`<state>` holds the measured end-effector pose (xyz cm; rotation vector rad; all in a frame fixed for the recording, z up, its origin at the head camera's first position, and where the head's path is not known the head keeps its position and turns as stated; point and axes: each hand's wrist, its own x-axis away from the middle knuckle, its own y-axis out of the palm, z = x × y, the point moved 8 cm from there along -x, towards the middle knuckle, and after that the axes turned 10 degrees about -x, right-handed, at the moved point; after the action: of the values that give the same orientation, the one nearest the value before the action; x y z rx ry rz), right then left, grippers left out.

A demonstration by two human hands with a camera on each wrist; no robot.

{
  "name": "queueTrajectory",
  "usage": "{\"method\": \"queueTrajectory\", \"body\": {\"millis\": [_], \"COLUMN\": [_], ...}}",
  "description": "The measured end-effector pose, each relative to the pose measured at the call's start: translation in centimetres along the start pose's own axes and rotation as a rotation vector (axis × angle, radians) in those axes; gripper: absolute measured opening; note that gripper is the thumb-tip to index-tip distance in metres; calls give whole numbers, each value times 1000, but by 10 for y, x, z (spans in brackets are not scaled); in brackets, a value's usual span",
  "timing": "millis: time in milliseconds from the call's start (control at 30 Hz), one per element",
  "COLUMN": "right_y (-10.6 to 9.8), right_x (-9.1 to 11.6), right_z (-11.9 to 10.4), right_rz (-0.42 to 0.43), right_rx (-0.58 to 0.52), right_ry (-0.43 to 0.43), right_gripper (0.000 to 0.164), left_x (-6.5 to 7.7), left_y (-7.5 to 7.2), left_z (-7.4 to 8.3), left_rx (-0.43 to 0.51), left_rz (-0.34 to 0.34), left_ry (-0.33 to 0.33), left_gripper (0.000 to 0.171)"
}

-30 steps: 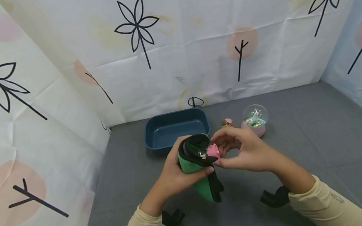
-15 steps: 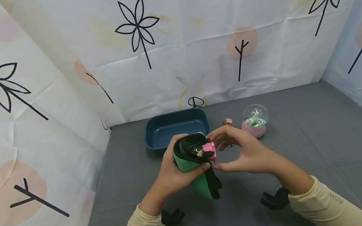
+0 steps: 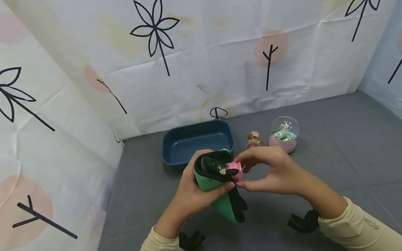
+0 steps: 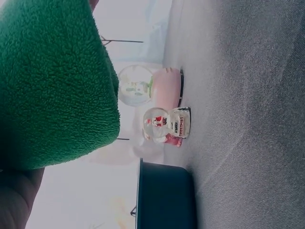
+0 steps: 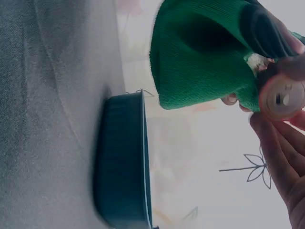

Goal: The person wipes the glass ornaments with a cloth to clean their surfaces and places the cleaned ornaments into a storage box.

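A green and black cloth (image 3: 222, 204) is wrapped around a small snow globe with a pink base (image 3: 235, 171), whose dome is mostly covered by the dark side of the fabric. My left hand (image 3: 199, 191) grips this bundle from the left, thumb across its front. On the right, my right hand (image 3: 274, 171) pinches the pink base between thumb and fingers. The right wrist view shows the round underside of the base (image 5: 284, 98) with fingertips at its edge. Green cloth (image 4: 57, 86) fills the upper left of the left wrist view.
A dark blue rectangular bin (image 3: 166, 154) stands behind the hands. To its right are a small figured snow globe (image 3: 253, 139) and a larger one with a pink base (image 3: 283, 141). The left wrist view shows lettering on the small globe's base (image 4: 181, 123). Grey fabric (image 3: 366, 161) covers the table.
The bundle has shifted slightly left and the pink base has turned. My right fingers loosened on the base half a second ago and now hold it again.
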<state>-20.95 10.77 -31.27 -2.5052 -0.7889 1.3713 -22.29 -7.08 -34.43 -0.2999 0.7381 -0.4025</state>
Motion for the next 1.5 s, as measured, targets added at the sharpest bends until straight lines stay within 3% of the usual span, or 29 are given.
{"method": "queueTrajectory", "body": {"millis": [200,300,400,533,633,833,933,1000,1167,1233,1300,1367,1500], "right_y": [0,1,2,1,2,6,5,3,2,2,2,2,1], "right_x": [11,14,11,1,-3,-4,-3,-1,12,17,17,16,8], "right_z": [25,31,26,4,-12,-23,-21,-15,23,33,35,33,18], "right_rz": [16,34,23,21,41,60,71,72,54,64,68,66,49], "right_rx": [-267,-332,-272,-33,123,225,191,114,-257,-356,-380,-328,-115], "right_ry": [391,471,380,71,-121,-246,-231,-142,366,507,531,501,279], "right_gripper": [35,35,47,57,47,31,34,35,39,37,38,44,62], "left_x": [0,0,0,1,0,-1,0,0,0,0,1,1,1], "left_y": [1,0,-3,-7,-9,-8,-7,-5,-2,-2,-3,-5,-7], "left_z": [2,3,3,1,0,0,0,1,4,3,2,2,2], "left_rx": [-22,-30,-27,-13,-4,7,9,14,8,2,-4,-6,-6], "left_rz": [-5,11,35,60,67,59,45,30,12,19,32,42,57], "left_ry": [29,32,27,-6,-30,-46,-44,-30,7,2,-6,-17,-24], "left_gripper": [69,69,68,67,65,64,66,67,69,69,70,70,70]}}
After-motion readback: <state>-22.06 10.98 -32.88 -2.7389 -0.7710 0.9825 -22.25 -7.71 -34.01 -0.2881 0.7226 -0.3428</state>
